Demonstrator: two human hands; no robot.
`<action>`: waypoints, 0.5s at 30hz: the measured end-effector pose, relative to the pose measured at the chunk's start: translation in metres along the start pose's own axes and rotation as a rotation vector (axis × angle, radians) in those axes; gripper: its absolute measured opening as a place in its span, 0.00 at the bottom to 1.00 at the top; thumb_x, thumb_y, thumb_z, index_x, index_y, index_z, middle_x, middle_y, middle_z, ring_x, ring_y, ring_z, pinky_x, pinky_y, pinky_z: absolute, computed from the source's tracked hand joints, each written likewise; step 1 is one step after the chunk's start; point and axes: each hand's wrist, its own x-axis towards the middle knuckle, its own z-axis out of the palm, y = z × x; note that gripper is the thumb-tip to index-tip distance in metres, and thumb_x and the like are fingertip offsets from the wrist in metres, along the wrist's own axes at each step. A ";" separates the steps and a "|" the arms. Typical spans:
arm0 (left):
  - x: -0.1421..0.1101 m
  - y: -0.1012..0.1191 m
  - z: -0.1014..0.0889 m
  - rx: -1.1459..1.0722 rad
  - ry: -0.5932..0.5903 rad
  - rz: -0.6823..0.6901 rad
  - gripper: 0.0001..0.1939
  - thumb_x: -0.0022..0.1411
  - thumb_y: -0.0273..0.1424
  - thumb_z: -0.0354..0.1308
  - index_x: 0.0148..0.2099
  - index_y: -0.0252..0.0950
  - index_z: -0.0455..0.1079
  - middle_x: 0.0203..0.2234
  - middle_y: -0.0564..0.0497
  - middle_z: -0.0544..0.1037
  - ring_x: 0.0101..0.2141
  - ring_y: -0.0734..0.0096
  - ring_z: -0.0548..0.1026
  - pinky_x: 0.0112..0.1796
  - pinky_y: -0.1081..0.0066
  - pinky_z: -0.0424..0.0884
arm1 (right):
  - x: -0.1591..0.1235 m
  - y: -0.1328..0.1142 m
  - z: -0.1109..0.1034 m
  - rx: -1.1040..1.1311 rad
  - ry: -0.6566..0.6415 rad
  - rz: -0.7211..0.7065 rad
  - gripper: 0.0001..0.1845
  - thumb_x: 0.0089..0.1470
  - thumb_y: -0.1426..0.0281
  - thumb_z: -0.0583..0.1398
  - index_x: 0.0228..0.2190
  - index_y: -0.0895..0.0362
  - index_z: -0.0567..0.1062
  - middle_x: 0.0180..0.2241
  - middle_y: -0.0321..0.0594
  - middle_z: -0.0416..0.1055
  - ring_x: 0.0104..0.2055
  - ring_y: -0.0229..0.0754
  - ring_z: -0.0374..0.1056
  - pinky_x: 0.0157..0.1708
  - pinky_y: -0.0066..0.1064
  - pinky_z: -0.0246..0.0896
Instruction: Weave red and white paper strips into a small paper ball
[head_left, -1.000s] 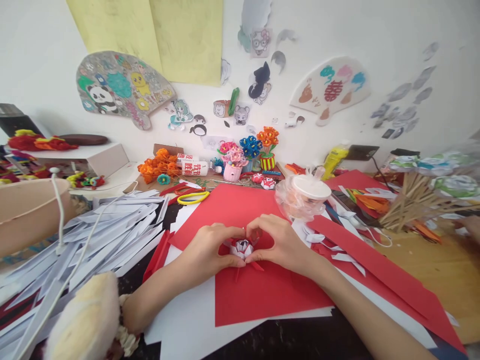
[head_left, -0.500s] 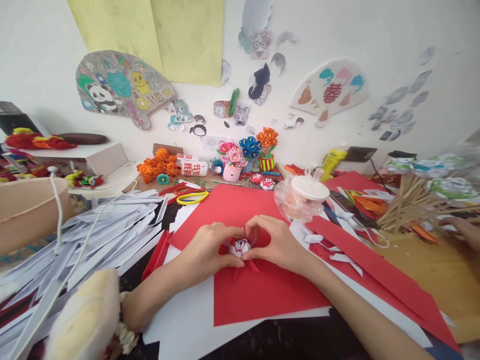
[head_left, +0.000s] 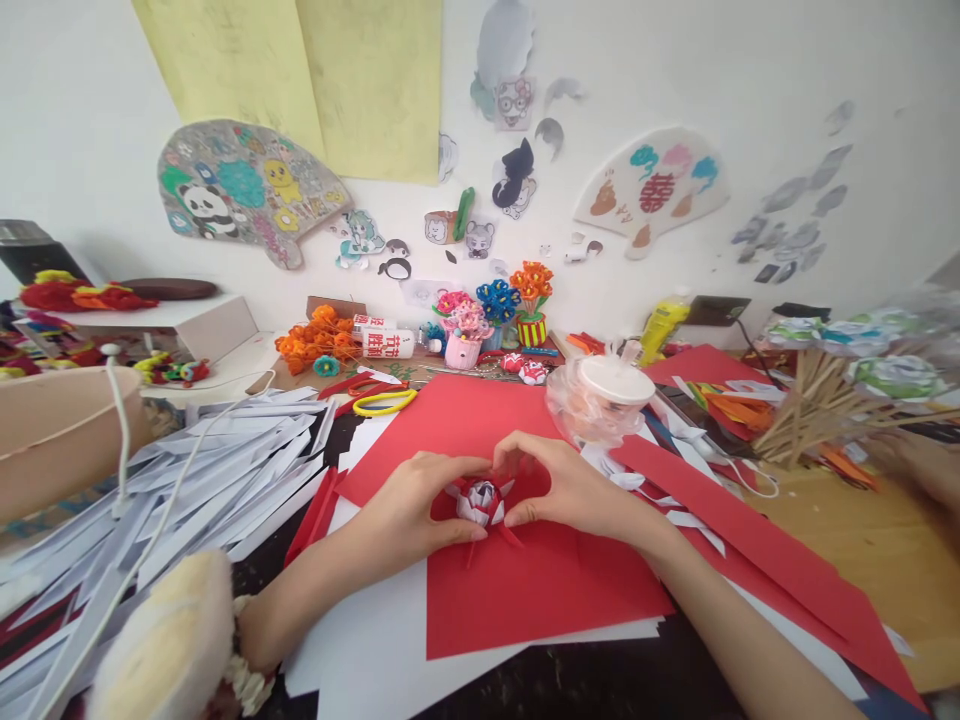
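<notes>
A small folded paper flower (head_left: 480,503) in white and red sits on a large red paper sheet (head_left: 540,590) in front of me. My left hand (head_left: 429,497) curls round its left side, with the thumb along the near edge and the fingers behind. From the right, my right hand (head_left: 549,482) curls round it, its thumb at the near right edge. Red strips stick out from the flower's base toward me. Part of its far side is hidden by my fingers.
White folded paper strips (head_left: 217,460) are heaped at left. Yellow-handled scissors (head_left: 385,402) lie behind the red sheet. A lidded cup in plastic (head_left: 604,395) stands beyond my right hand. At far right another person's hand (head_left: 922,462) is near paper flowers on sticks (head_left: 817,390).
My right thumb has moved off the flower's front toward the right, so more of the flower shows. The hands have parted slightly. The other person's hand has moved at the far right.
</notes>
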 end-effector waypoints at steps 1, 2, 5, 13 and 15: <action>0.000 -0.002 0.000 -0.001 0.004 0.002 0.27 0.52 0.36 0.69 0.54 0.45 0.69 0.45 0.52 0.79 0.43 0.61 0.75 0.45 0.64 0.67 | 0.000 0.001 -0.001 -0.011 -0.004 0.010 0.19 0.45 0.65 0.70 0.38 0.53 0.69 0.38 0.36 0.71 0.40 0.41 0.67 0.41 0.33 0.63; -0.001 -0.004 0.000 -0.006 0.004 0.006 0.28 0.52 0.37 0.69 0.55 0.45 0.68 0.46 0.51 0.79 0.44 0.61 0.75 0.46 0.63 0.67 | 0.000 0.001 -0.002 -0.018 -0.004 0.015 0.19 0.46 0.65 0.70 0.37 0.53 0.70 0.38 0.36 0.72 0.41 0.42 0.68 0.41 0.34 0.63; -0.001 -0.009 -0.001 -0.024 -0.010 0.010 0.29 0.52 0.40 0.69 0.55 0.45 0.68 0.48 0.50 0.78 0.45 0.60 0.75 0.47 0.62 0.67 | 0.000 0.002 -0.002 -0.025 -0.010 0.016 0.19 0.44 0.63 0.70 0.37 0.54 0.71 0.38 0.36 0.73 0.40 0.42 0.69 0.41 0.34 0.63; -0.001 -0.006 0.006 -0.010 0.024 -0.009 0.28 0.48 0.40 0.71 0.51 0.44 0.70 0.40 0.52 0.79 0.40 0.63 0.75 0.41 0.66 0.69 | 0.001 0.002 0.006 -0.066 0.015 -0.003 0.19 0.45 0.61 0.70 0.37 0.53 0.73 0.38 0.36 0.73 0.41 0.44 0.68 0.41 0.34 0.62; -0.002 -0.003 0.008 0.009 0.034 -0.001 0.30 0.48 0.42 0.71 0.53 0.44 0.68 0.40 0.51 0.77 0.40 0.61 0.75 0.40 0.65 0.69 | 0.001 0.003 0.007 -0.079 0.050 -0.031 0.17 0.45 0.61 0.70 0.35 0.53 0.73 0.39 0.37 0.72 0.42 0.44 0.67 0.42 0.34 0.62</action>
